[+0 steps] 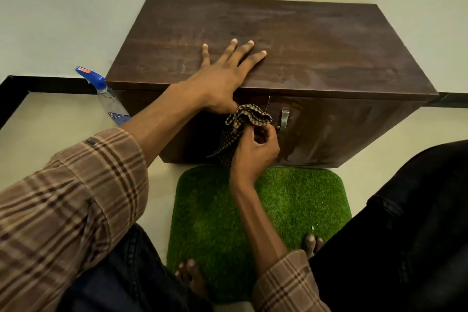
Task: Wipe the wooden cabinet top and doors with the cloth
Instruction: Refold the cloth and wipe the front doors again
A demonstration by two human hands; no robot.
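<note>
A low dark wooden cabinet (316,40) stands against the wall, its two doors facing me. My left hand (225,71) lies flat on the top near the front edge, fingers spread and straight, thumb hanging over the edge. My right hand (255,152) grips a checked black-and-beige cloth (240,124) bunched against the upper part of the left door, just left of the metal handle (284,119) on the right door (342,129). The left door is mostly hidden by my arms and the cloth.
A spray bottle (106,94) with a blue head stands on the floor at the cabinet's left side. A green grass-like mat (291,205) lies in front of the cabinet, with my bare feet and knees at its near edge. Black skirting runs along the wall.
</note>
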